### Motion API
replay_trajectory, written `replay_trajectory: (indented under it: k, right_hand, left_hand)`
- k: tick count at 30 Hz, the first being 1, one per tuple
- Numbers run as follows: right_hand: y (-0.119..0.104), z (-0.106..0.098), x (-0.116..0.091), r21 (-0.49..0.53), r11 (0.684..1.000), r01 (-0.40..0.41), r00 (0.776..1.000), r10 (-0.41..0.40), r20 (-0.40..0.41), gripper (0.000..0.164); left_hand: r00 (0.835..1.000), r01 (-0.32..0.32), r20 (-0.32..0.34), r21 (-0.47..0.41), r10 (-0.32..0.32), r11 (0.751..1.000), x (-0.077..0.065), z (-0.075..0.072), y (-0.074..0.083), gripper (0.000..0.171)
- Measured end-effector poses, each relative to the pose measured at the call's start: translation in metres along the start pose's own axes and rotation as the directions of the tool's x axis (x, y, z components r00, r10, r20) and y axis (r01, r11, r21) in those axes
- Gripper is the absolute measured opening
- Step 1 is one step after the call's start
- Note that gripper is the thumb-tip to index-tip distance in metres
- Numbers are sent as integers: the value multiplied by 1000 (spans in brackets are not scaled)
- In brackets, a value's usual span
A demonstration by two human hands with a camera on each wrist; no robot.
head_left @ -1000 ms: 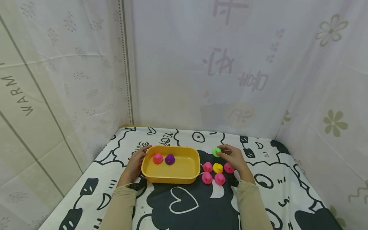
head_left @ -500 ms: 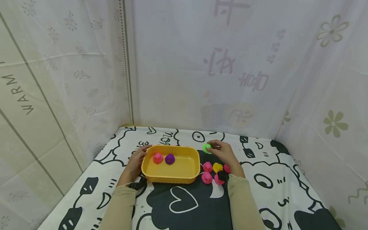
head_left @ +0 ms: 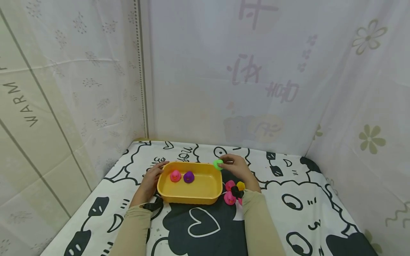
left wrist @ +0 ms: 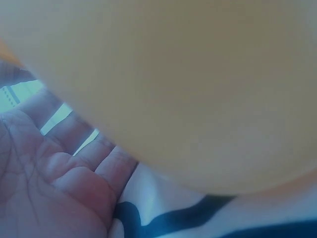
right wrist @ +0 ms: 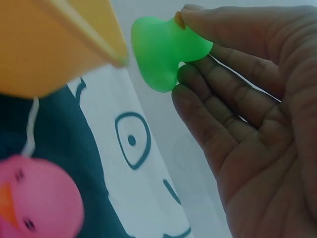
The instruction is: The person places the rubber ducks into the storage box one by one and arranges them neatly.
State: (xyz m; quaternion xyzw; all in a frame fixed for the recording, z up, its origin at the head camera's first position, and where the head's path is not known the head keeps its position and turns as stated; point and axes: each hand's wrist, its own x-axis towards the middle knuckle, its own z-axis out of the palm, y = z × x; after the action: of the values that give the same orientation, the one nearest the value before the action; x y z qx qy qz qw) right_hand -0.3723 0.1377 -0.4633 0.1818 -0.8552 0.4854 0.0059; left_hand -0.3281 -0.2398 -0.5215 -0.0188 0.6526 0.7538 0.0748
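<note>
Δ: right hand (head_left: 238, 168), pinching green duck (head_left: 218, 164), swung toward 9 o'clock | duck now just beside yellow tray (head_left: 189, 200), 1–2 o'clock corner, not inside | left hand (head_left: 150, 182) unmoved, fingers extended against tray's 9–10 o'clock | inside count: still two

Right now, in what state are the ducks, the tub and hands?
Yellow tub: upright, lidless.
Green duck: held near tub's far right corner.
Purple duck: inside tub.
Pink duck: inside tub.
Yellow duck: outside tub, partly hidden.
Other pink ducks: outside, not all fully visible.
Left hand: touching tub's left side.
Right hand: pinching green duck.
</note>
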Motion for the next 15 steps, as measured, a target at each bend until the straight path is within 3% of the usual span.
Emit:
replay_trajectory:
  k: [9,15]
  right_hand:
    - [-9,22,10,4,1000,12,994,-12,111,32]
    - [-15,33,18,-76,995,59,979,-43,201,33]
  left_hand:
    - [1000,-17,-18,34,17,999,2,-1,-3,53]
    - [1000,-14,-21,35,15,999,3,-3,-4,52]
